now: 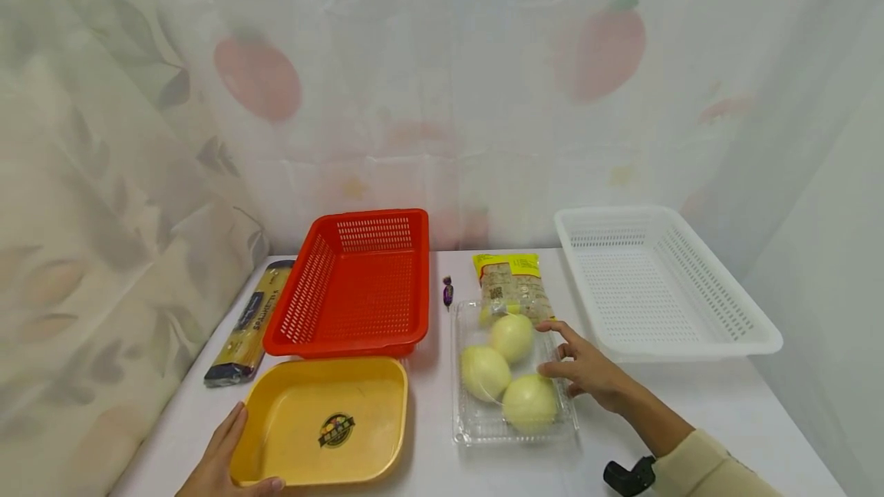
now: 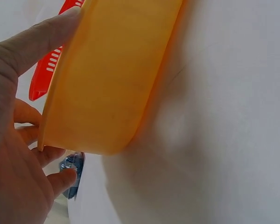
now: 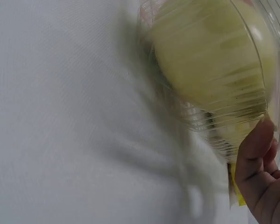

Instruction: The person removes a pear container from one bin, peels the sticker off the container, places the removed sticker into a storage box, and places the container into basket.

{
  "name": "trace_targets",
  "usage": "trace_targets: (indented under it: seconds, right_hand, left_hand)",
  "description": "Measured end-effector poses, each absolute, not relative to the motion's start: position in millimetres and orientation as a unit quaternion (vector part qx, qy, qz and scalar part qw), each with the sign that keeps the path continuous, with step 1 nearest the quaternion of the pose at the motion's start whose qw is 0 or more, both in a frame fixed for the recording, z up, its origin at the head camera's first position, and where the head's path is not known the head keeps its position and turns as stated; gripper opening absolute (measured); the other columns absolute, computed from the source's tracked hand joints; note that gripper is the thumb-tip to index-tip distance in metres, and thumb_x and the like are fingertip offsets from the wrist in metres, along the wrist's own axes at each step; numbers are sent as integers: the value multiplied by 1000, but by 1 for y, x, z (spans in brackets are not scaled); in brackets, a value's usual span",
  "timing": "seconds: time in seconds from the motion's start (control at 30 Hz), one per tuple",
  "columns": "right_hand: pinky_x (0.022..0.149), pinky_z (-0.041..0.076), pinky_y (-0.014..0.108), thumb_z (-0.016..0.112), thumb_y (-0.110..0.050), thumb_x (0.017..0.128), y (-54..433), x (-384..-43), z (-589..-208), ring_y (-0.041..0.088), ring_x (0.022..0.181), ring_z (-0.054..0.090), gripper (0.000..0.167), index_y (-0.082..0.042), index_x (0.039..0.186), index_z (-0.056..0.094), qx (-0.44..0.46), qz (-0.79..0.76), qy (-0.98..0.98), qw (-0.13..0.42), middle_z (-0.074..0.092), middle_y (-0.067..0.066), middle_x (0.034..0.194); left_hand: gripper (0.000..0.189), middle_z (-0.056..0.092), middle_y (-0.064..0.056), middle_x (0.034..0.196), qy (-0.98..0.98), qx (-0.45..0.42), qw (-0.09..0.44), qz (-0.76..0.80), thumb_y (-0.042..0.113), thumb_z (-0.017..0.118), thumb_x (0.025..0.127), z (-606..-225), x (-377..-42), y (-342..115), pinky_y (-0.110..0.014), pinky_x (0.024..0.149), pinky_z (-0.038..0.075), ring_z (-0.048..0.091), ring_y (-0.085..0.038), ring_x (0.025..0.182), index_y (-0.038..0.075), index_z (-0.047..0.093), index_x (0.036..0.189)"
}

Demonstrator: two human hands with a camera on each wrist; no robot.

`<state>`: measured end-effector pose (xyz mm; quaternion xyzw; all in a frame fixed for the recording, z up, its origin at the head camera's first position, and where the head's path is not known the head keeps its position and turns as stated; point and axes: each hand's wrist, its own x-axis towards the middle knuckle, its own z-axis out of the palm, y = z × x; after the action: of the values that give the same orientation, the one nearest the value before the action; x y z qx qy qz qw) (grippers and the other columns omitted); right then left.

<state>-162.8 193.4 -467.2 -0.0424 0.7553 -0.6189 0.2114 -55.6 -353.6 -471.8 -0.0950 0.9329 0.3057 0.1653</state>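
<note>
A clear plastic container [image 1: 476,426] with three pale, round peeled onions [image 1: 529,403] inside lies right of centre in the head view. My right hand [image 1: 594,376] pinches its right edge; in the right wrist view the thumb [image 3: 259,142] is pressed to the ribbed plastic. At the front left is a shallow yellow tray [image 1: 297,447] with a round dark logo. My left hand [image 1: 222,457] holds its left front corner. Seen from the left wrist, the thumb [image 2: 46,39] lies on the rim and the other fingers reach around the tray's end.
Behind the yellow tray stands a red basket [image 1: 376,282], with a spaghetti pack [image 1: 252,324] on its left. A white basket [image 1: 635,290] is at the right. A yellow-topped bag [image 1: 511,278] lies partly behind the container, near a small purple wrapped candy [image 1: 447,292].
</note>
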Motion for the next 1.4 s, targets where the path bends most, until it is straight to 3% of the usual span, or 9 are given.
trace_targets:
  seconds: [0.37, 0.63, 0.73, 1.2, 1.4]
  right_hand:
    - [48, 43, 31, 71, -16, 88, 193, -164, -469, 22, 73, 46, 68, -24, 145, 34, -42, -633, 745, 206, 45, 16, 97]
    - [49, 45, 31, 71, -17, 88, 194, -163, -471, 22, 75, 50, 72, -21, 148, 32, -56, -642, 734, 214, 49, 16, 95]
    - [49, 46, 31, 70, -16, 89, 194, -163, -472, 21, 76, 51, 71, -21, 148, 31, -59, -646, 729, 217, 50, 16, 94]
    - [49, 46, 31, 70, -15, 89, 195, -162, -473, 20, 73, 49, 71, -20, 149, 31, -54, -645, 730, 218, 50, 16, 93]
    - [49, 46, 32, 71, -17, 88, 196, -161, -472, 21, 72, 51, 71, -20, 148, 32, -50, -640, 737, 214, 50, 17, 93]
  left_hand:
    - [128, 3, -36, 147, 946, -66, 146, 283, 52, 79, 73, -463, -55, -349, -66, 97, 30, 26, -57, 124, -3, -6, 151]
    - [116, 27, -35, 140, 954, 31, 4, 299, 35, 85, 70, -463, -44, -346, -71, 90, 32, 35, -51, 119, -2, 11, 152]
    - [115, 30, -35, 140, 953, 41, -17, 299, 33, 85, 71, -461, -43, -343, -72, 88, 31, 34, -52, 119, 1, 12, 153]
    - [106, 30, -25, 146, 948, 2, 3, 319, 45, 79, 78, -429, -44, -307, -67, 90, 37, 44, -43, 115, 16, 13, 156]
    - [104, 34, -20, 147, 936, -7, -1, 352, 47, 78, 77, -419, -47, -291, -67, 95, 32, 37, -41, 125, 20, 16, 156]
